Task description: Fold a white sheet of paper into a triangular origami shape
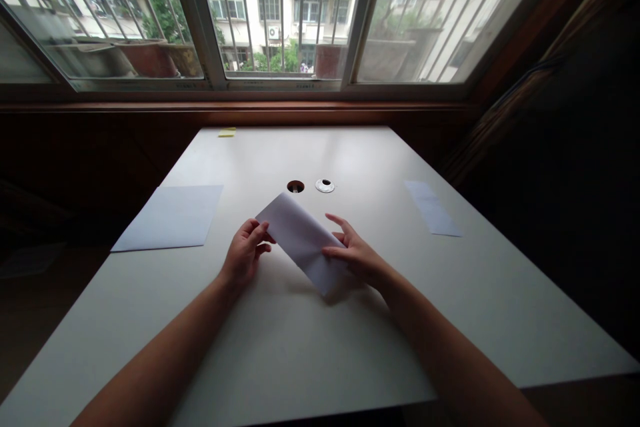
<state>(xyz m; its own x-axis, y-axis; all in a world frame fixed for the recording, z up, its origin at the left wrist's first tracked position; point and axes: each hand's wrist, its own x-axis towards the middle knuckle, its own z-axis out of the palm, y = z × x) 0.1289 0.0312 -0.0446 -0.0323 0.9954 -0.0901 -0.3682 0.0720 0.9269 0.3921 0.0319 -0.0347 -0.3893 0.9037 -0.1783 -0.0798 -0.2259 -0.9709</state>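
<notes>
A folded white sheet of paper (300, 240) is held tilted above the middle of the white table (300, 347). My left hand (246, 255) pinches its upper left corner with thumb and fingers. My right hand (356, 255) grips the lower right part, thumb on top and fingers spread along the edge. Both forearms reach in from the near edge.
A flat white sheet (170, 217) lies at the table's left edge. A narrow folded strip of paper (433, 208) lies to the right. A cable hole (295, 186) and its round white cap (325, 185) sit behind the hands. Yellow sticky notes (227, 133) rest at the far edge under the window.
</notes>
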